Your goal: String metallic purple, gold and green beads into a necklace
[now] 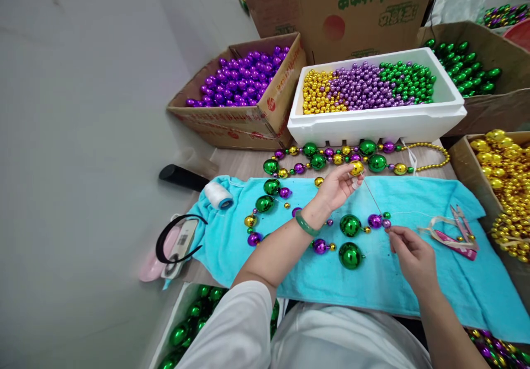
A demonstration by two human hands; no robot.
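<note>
My left hand, with a green bangle on the wrist, pinches a gold bead at its fingertips. My right hand grips the lower end of a thin needle that slants up toward the gold bead. A partly strung strand of green, purple and gold beads curls across the turquoise towel between my hands. Small purple and green beads sit on the thread just above my right fingers.
A finished bead strand lies beyond the towel. A white foam box holds gold, purple and green beads. Cardboard boxes hold purple, green and gold beads. A thread spool lies left, thread snips right.
</note>
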